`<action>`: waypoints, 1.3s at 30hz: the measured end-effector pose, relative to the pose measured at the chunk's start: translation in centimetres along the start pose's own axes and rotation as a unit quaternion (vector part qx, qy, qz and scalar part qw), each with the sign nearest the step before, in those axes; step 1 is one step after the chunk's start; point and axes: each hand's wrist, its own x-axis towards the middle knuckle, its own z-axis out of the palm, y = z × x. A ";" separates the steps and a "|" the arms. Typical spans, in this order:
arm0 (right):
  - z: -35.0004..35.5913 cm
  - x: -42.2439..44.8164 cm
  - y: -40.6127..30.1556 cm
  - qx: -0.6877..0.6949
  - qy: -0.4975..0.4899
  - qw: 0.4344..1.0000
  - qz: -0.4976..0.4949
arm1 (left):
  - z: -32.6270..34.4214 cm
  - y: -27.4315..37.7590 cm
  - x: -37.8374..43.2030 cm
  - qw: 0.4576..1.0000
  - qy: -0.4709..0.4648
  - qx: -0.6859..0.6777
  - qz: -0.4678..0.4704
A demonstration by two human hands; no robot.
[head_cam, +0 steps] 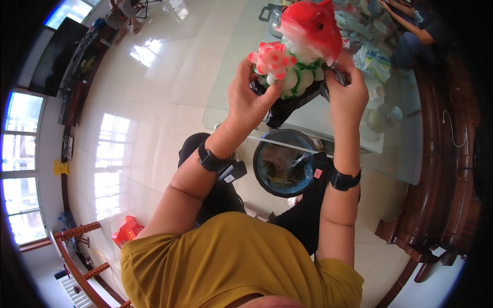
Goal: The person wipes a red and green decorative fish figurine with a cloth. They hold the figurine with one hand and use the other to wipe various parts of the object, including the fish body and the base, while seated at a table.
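A glossy red-and-white fish figurine (310, 29) stands over the glass table, mounted on white and green shapes with a pink-tipped lotus flower (272, 58) at its left. Beneath it is a dark, glossy base (287, 107). My left hand (252, 92) grips the figurine's left side, thumb and fingers around the part under the lotus. At the figurine's right side, my right hand (346, 86) pinches what looks like a bundled dark cord (338, 77). Its far fingers are partly hidden behind the figurine.
The glass table (400, 154) bears a glass jar (379, 118), a plastic packet (371, 61) and clutter. Under its near edge stands a round bin (285, 163) with a blue liner. A carved wooden seat (435, 161) flanks the right; another person's arm (410, 25) shows far right.
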 end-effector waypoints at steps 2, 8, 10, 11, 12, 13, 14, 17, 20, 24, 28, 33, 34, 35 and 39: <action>0.1 -0.2 -0.3 0.028 0.043 0.998 -0.027 | 0.2 -0.1 0.0 1.000 0.003 -0.004 -0.002; -0.2 -0.2 0.4 -0.123 -0.009 0.991 -0.045 | 0.3 -0.2 -0.1 1.000 -0.001 -0.030 -0.006; -2.0 0.5 -0.8 -0.198 -0.124 0.971 0.039 | 0.1 -0.1 -0.1 1.000 -0.002 -0.028 -0.006; -2.0 0.4 -0.6 -0.155 -0.097 0.982 0.035 | 0.1 -0.3 -0.2 1.000 0.001 -0.029 0.000; -1.9 0.3 -0.3 -0.114 -0.068 0.991 0.030 | 0.2 -0.4 -0.2 0.999 0.004 -0.033 0.007; -1.6 0.1 0.1 -0.073 -0.039 0.996 0.025 | 0.3 -0.5 -0.2 0.999 0.008 -0.039 0.006; -0.8 0.0 0.9 -0.003 0.007 0.999 -0.046 | 0.4 -0.5 -0.2 0.999 0.011 -0.045 0.006; 0.8 -0.3 1.4 -0.044 0.080 0.975 -0.204 | 0.5 -0.9 -0.3 0.999 0.006 -0.049 -0.020; 0.9 -1.9 0.5 -0.140 0.027 0.972 -0.185 | 0.5 -0.8 -0.3 0.998 0.016 -0.060 -0.005; 0.2 -2.7 0.4 -0.174 -0.074 0.978 -0.091 | 0.3 -1.2 -0.3 0.999 0.011 -0.048 0.010; -0.3 -2.3 -1.0 0.007 0.029 0.988 -0.152 | 0.2 -1.4 -0.1 0.997 0.013 -0.067 0.024; 1.7 -1.5 0.6 -0.033 0.108 0.971 -0.210 | 0.7 -0.6 -0.1 0.995 0.011 -0.093 0.017; 2.0 -1.9 0.0 -0.068 0.107 0.973 -0.193 | 0.6 -0.7 0.0 0.995 0.015 -0.095 0.027; 2.2 -2.1 -0.3 -0.104 0.107 0.973 -0.176 | 0.6 -0.7 0.0 0.996 0.013 -0.091 0.021; 3.5 -2.3 1.5 -0.103 0.146 0.959 -0.221 | 0.2 -0.7 -0.2 0.997 0.004 -0.072 -0.004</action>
